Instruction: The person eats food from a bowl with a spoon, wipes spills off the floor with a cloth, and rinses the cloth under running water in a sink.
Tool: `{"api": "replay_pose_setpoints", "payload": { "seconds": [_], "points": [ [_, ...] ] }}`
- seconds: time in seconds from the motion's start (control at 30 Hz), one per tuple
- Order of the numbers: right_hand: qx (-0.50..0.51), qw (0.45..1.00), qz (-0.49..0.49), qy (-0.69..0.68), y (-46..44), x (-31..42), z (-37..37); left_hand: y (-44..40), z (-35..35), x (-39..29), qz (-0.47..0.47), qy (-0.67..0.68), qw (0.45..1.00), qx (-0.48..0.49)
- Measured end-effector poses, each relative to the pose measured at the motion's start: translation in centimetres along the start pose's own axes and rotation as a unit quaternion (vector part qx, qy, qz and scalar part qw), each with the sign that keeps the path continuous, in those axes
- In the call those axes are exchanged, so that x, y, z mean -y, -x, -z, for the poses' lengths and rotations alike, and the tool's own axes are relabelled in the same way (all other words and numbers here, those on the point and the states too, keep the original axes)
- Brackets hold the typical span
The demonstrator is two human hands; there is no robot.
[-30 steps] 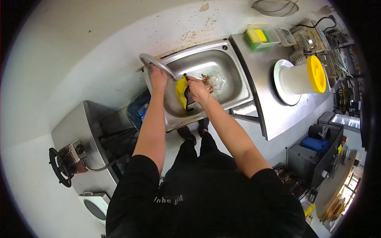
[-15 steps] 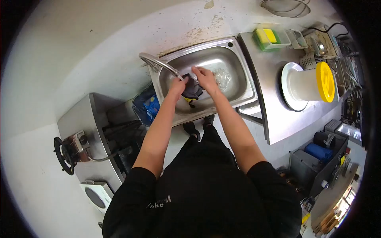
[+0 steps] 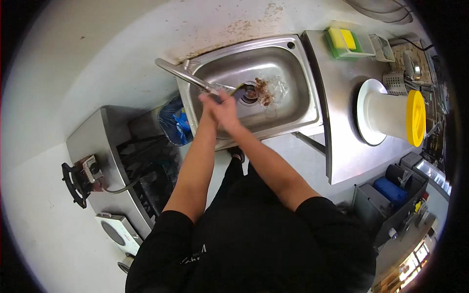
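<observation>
My right hand (image 3: 225,111) lies across my left hand (image 3: 207,101) beneath the faucet (image 3: 185,75), above the left half of the steel sink (image 3: 259,119). Both are closed around a dark cloth (image 3: 240,92) with a yellowish edge, which sticks out past the fingers. Motion blurs the fingers, and much of the cloth is hidden by them. Beside the cloth is the round drain (image 3: 250,101), and reddish-brown bits (image 3: 264,93) lie in the water to its right.
Right of the sink, a steel counter (image 3: 344,158) bears a yellow sponge (image 3: 342,38) in a container and a white tub with a yellow lid (image 3: 415,118). A lined bin (image 3: 171,122) stands at the sink's left. Further left is a gas burner (image 3: 78,180).
My right hand has moved left to meet my left hand under the faucet. Reddish-brown bits now show in the sink water, and the drain has come into view. The camera view has shifted slightly.
</observation>
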State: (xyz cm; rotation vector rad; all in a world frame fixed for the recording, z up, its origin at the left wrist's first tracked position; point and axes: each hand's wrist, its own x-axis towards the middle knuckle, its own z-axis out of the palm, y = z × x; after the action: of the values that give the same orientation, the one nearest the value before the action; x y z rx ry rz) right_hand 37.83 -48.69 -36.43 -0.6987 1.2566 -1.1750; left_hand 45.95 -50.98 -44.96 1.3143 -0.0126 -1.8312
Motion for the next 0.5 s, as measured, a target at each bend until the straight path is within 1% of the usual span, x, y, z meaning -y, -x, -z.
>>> {"api": "replay_pose_setpoints", "payload": {
  "seconds": [0.03, 0.07, 0.1, 0.17, 0.2, 0.23, 0.27, 0.3, 0.33, 0.37, 0.43, 0.47, 0.5],
  "points": [
    [0.001, 0.993, 0.071, 0.098, 1.3, 1.7, -0.7, -1.8, 1.4, 0.5, -0.012, 0.019, 0.998, 0.064],
    [0.005, 0.971, 0.140, 0.195, 2.0, 2.5, -0.8, -3.5, 2.8, 1.0, -0.026, 0.039, 0.991, 0.127],
    [0.004, 0.971, 0.135, 0.197, 0.8, 1.3, -0.1, -2.1, 0.8, 0.4, -0.040, 0.029, 0.993, 0.111],
    [-0.067, 0.956, 0.056, 0.281, -3.8, -0.6, 1.7, 3.0, -4.2, 0.1, -0.060, -0.050, 0.996, -0.038],
    [-0.100, 0.954, 0.011, 0.281, -5.1, 0.2, 2.5, 4.9, -6.2, -0.3, -0.067, -0.087, 0.990, -0.088],
    [-0.101, 0.955, 0.009, 0.279, -5.1, -0.1, 2.4, 5.3, -7.1, -0.4, -0.074, -0.102, 0.986, -0.113],
    [-0.073, 0.957, 0.020, 0.280, -5.0, -0.5, 2.2, 3.0, -5.4, 0.1, -0.038, -0.022, 0.997, -0.065],
    [-0.044, 0.957, 0.033, 0.284, -4.9, -0.7, 1.8, 0.8, -2.8, 0.3, -0.038, -0.020, 0.997, -0.065],
    [-0.036, 0.961, 0.068, 0.266, -3.3, -0.3, 0.8, -1.1, 0.0, 0.3, -0.061, 0.008, 0.998, 0.000],
    [-0.035, 0.961, 0.068, 0.268, -3.3, -0.3, 0.8, -2.0, 1.4, 0.3, -0.083, 0.034, 0.994, 0.064],
    [-0.012, 0.931, 0.100, 0.351, -2.9, -0.8, 0.8, 1.3, -1.4, -0.4, -0.139, -0.018, 0.990, 0.008],
    [-0.016, 0.922, 0.055, 0.383, -4.2, -0.7, 1.8, 3.8, -4.5, -1.4, -0.087, -0.104, 0.988, -0.072],
    [-0.026, 0.920, 0.054, 0.386, -6.0, -1.8, 3.2, 5.0, -6.1, -2.0, -0.033, -0.187, 0.970, -0.151]
  ]
}}
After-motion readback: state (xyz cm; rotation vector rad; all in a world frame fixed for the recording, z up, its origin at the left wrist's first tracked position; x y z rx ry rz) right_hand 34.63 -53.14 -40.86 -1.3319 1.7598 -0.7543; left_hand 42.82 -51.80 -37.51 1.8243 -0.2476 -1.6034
